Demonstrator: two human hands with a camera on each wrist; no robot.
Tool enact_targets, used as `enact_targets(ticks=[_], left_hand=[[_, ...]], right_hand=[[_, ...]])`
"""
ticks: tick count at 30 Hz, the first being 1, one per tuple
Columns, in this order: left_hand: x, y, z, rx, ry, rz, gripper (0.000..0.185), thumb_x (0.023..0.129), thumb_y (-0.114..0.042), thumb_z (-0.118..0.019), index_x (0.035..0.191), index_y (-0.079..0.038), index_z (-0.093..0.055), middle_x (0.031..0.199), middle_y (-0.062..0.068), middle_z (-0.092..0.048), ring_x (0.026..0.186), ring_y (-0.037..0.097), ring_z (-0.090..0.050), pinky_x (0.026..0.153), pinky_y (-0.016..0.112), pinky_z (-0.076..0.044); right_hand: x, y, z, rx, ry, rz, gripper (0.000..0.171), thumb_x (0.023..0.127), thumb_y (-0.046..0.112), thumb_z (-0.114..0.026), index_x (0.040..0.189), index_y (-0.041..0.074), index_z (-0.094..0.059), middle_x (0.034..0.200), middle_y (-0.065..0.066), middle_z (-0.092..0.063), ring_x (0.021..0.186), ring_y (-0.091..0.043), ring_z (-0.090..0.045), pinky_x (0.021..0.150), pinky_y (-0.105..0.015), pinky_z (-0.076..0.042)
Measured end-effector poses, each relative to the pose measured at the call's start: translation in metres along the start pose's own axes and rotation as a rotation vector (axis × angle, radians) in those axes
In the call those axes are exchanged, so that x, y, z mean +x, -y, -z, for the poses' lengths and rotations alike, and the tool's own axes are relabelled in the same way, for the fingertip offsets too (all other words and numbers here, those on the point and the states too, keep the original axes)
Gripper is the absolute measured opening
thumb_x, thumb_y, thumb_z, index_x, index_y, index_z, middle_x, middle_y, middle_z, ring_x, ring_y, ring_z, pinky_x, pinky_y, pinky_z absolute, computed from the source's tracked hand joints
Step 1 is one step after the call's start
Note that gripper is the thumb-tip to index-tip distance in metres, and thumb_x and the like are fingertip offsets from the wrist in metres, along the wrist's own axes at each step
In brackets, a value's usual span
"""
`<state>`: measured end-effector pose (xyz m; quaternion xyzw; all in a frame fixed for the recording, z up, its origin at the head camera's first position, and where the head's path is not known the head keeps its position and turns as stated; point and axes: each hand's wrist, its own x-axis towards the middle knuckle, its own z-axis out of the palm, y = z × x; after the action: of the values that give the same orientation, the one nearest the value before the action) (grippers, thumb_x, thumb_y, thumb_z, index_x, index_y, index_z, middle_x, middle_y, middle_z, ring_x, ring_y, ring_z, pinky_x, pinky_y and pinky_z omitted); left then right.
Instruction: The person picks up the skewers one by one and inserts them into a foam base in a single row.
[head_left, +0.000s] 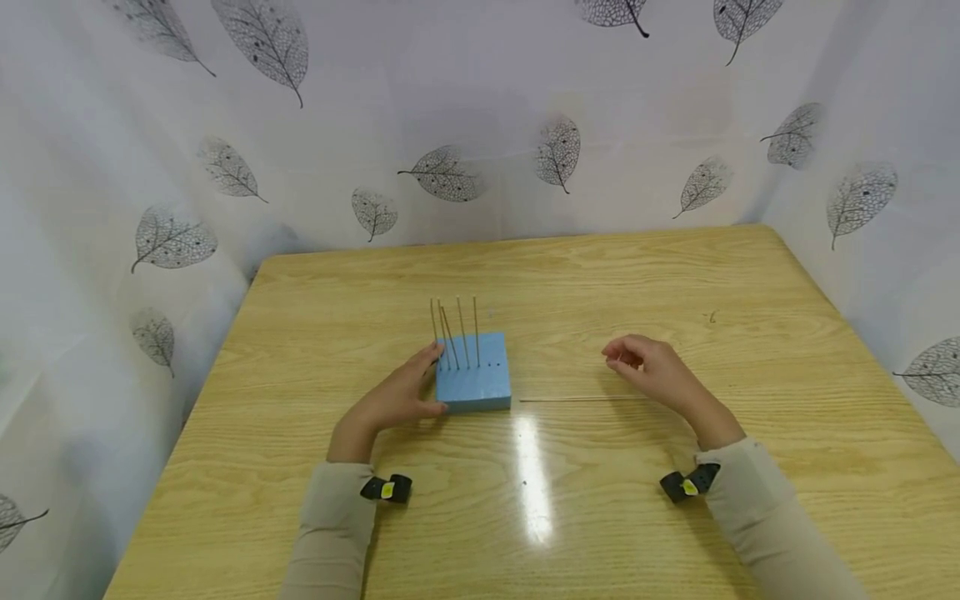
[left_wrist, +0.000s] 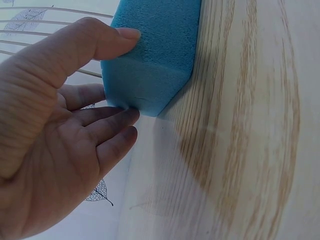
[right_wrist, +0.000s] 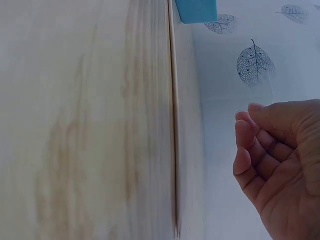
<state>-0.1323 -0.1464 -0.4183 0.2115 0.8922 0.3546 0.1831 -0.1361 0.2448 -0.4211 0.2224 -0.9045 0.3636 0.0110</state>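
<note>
A light blue foam block (head_left: 472, 385) lies on the table with several thin wooden sticks (head_left: 477, 333) standing in a row in it, some leaning. Two small dark holes (head_left: 493, 364) show to the right of the sticks. My left hand (head_left: 401, 390) holds the block at its left end; in the left wrist view the thumb (left_wrist: 112, 42) presses one face and the fingertips touch the end. Another thin stick (head_left: 577, 399) lies flat on the table right of the block. Over its right part hovers my right hand (head_left: 651, 367), fingers loosely curled, thumb tip close to the index fingertip, nothing visibly held.
The wooden table (head_left: 315, 317) reaches back to a pale curtain (head_left: 480, 92) printed with dark leaves, which also hangs at both sides. A tiny curled scrap (head_left: 713, 317) lies at the right rear of the table. Each wrist wears a black strap (head_left: 387, 489).
</note>
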Motion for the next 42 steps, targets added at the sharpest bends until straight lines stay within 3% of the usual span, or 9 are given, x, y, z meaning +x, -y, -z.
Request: enact_targets(ticks=[8,19,28,42], left_hand=[[0.0,0.001,0.0,-0.003,0.0,-0.004,0.092,0.082,-0.014,-0.074,0.15,0.0,-0.014,0.157,0.018,-0.009,0.142,0.035,-0.013,0.114,0.049,-0.017],[0.0,0.0,0.001,-0.008,0.005,-0.007,0.092,0.082,-0.014,-0.073,0.151,-0.001,-0.013,0.157,0.019,-0.009,0.142,0.036,-0.014,0.113,0.05,-0.019],[0.0,0.0,-0.001,-0.009,-0.002,-0.002,0.092,0.082,-0.014,-0.074,0.151,-0.002,-0.014,0.157,0.018,-0.009,0.142,0.035,-0.014,0.114,0.049,-0.019],[-0.001,-0.001,0.0,-0.021,-0.001,0.003,0.092,0.082,-0.014,-0.074,0.151,-0.002,-0.014,0.157,0.017,-0.009,0.142,0.035,-0.014,0.114,0.049,-0.018]], right_hand=[[-0.002,-0.004,-0.002,-0.035,0.121,-0.037,0.009,0.09,0.001,-0.06,0.098,0.0,-0.064,0.081,0.0,-0.06,0.071,-0.01,-0.049,0.06,-0.026,-0.044],[-0.005,-0.009,-0.003,-0.037,0.185,-0.037,0.007,0.088,0.0,-0.061,0.094,0.004,-0.064,0.077,0.004,-0.058,0.068,-0.009,-0.048,0.059,-0.025,-0.044],[-0.004,-0.013,-0.005,-0.038,0.294,-0.036,0.009,0.088,-0.001,-0.06,0.094,0.004,-0.065,0.08,0.002,-0.061,0.07,-0.007,-0.051,0.06,-0.026,-0.046],[-0.003,-0.01,-0.005,-0.055,0.331,-0.016,0.011,0.087,-0.004,-0.06,0.092,0.004,-0.064,0.083,0.001,-0.062,0.071,-0.008,-0.052,0.062,-0.026,-0.047]])
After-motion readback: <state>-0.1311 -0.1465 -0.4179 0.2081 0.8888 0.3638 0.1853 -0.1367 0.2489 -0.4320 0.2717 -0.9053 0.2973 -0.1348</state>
